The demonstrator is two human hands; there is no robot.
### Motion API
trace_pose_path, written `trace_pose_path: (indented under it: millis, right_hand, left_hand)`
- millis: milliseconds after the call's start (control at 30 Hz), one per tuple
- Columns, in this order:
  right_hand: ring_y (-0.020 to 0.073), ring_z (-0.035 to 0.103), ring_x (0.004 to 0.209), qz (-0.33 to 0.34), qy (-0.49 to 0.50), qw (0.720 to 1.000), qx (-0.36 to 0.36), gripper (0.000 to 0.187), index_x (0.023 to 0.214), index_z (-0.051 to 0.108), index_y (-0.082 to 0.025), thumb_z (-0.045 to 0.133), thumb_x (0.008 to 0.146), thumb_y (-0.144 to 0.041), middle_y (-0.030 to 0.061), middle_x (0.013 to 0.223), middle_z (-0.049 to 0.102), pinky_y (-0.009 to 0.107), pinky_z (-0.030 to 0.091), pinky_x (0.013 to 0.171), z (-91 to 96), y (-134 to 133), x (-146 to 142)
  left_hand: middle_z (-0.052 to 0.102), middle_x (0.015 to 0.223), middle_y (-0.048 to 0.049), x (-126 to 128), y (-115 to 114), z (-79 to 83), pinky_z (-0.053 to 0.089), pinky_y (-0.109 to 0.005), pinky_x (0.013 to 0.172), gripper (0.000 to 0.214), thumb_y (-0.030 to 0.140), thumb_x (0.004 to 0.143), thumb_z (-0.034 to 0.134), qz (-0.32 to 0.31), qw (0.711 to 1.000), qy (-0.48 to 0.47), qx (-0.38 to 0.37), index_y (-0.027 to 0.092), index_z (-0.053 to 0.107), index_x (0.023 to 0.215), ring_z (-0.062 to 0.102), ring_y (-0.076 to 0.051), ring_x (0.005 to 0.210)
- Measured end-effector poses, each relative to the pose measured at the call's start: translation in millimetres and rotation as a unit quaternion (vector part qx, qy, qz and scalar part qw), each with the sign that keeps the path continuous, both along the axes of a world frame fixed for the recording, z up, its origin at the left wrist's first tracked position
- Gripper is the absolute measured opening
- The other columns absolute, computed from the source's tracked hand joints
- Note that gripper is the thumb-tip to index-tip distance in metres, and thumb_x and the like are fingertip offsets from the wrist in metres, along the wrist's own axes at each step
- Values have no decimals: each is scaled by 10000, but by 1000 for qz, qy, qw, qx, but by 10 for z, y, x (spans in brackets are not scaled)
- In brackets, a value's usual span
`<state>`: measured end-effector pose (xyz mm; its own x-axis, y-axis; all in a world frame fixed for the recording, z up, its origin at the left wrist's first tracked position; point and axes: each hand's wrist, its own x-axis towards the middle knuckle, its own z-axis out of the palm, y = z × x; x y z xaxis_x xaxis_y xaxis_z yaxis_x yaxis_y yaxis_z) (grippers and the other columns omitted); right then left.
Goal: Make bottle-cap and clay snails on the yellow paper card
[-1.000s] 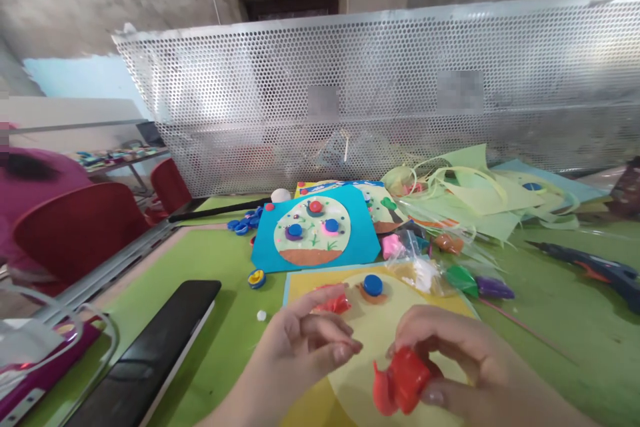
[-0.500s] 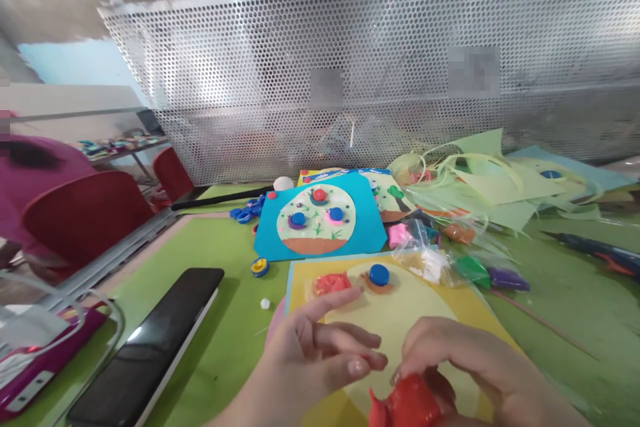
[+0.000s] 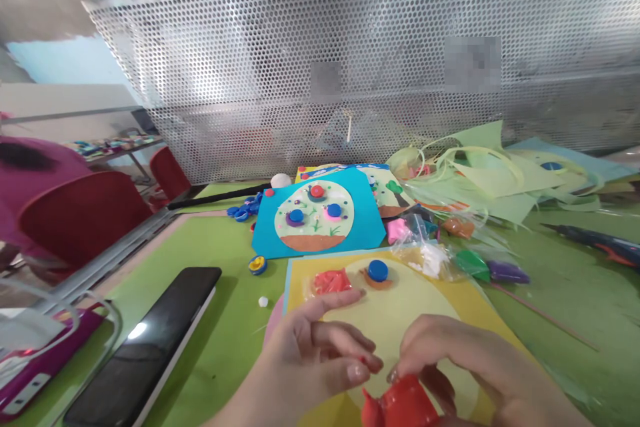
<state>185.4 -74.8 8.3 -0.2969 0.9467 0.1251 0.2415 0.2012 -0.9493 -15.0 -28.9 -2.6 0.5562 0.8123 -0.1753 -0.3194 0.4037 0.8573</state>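
Observation:
My right hand point(image 3: 460, 353) is closed on a lump of red modelling clay point(image 3: 403, 403) at the bottom of the view. To its left, my left hand point(image 3: 320, 347) pinches a tiny bit of red clay point(image 3: 363, 359) between thumb and fingers, its index finger stretched out. Both hands are over a yellow sheet point(image 3: 295, 273) with a pale round paper point(image 3: 425, 293) on it. On that sheet lies a blue bottle cap point(image 3: 377, 271) with brown clay under it. Beside it is a plastic packet of red clay point(image 3: 332, 281), close to my left index fingertip.
A blue card point(image 3: 265, 233) with a cap-and-clay picture lies behind. Left are a phone point(image 3: 150, 340) and a purple device point(image 3: 30, 383) with cables. Clay packets point(image 3: 473, 265), paper strips point(image 3: 505, 167) and a dark pointed tool point(image 3: 595, 245) lie right. A perforated metal panel point(image 3: 280, 47) stands behind.
The red clay lump in my right hand has turned and shifted slightly left and down. My left hand has hardly moved. The view has shifted a little.

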Motion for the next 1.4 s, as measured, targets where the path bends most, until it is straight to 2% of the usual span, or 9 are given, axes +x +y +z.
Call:
trace_pose_path:
  millis: [133,233,333,433,600,700,967,1200,1400]
  right_hand:
    - [124,521,550,2,10,1000,-1,110,763,646,-283,734,697,-284,-24,678,599,208,456,540,39,35,-6]
    - [121,515,545,5,14,1000,8,108,755,646,-278,736,696,-282,-28,656,590,201,448,528,54,58,-2]
    - [116,515,533,-1,4,1000,17,102,744,644,-276,736,699,-278,-27,662,592,202,443,522,39,51,7]
    - [115,521,540,0,-3,1000,21,118,759,644,-284,741,696,-262,-28,683,600,201,447,531,20,23,18]
    - [103,514,552,10,15,999,30,158,791,642,-297,750,691,-240,-43,696,600,182,448,545,23,8,36]
    - [100,506,551,15,14,999,35,157,798,637,-295,743,700,-233,-46,694,603,178,448,546,28,28,40]
    - [93,515,554,3,-31,998,55,135,789,617,-262,731,716,-271,-36,715,623,183,447,549,-7,60,40]
    - [104,539,605,12,-61,996,62,126,810,599,-250,705,741,-239,-27,760,632,178,444,525,-31,45,39]
    - [104,539,606,10,-62,996,68,130,827,596,-251,700,748,-252,-25,775,635,179,447,525,-30,65,35]
  left_hand:
    - [741,680,-14,-3,-12,33,500,-290,806,431,217,693,771,-11,1000,2,9,211,612,1094,660,-181,908]
    - [717,625,6,-5,7,-3,513,-256,744,474,177,636,808,-8,1000,-6,5,212,620,1069,667,-169,843]
    - [675,587,40,-8,27,-56,527,-225,623,508,133,576,833,-21,999,-27,3,234,625,1028,658,-137,679]
    - [662,593,53,-8,22,-50,520,-208,589,486,113,594,817,-4,1000,-17,7,238,627,1023,644,-115,614]
    - [741,691,-8,-3,-12,53,495,-264,800,386,214,692,772,5,1000,18,5,220,634,1052,665,-167,885]
    - [757,780,-37,-4,-22,71,475,-311,852,395,244,720,751,-4,1000,22,10,242,614,1091,646,-189,972]
    - [757,786,-32,-25,-34,44,463,-336,868,462,295,709,755,-28,999,16,23,248,580,1134,633,-201,1012]
    - [755,804,-62,-13,-52,66,438,-368,910,482,335,716,742,-5,998,51,26,205,568,1146,622,-220,1027]
    - [756,806,-49,0,-64,71,458,-334,875,454,329,726,736,2,999,46,24,220,575,1136,631,-219,1015]
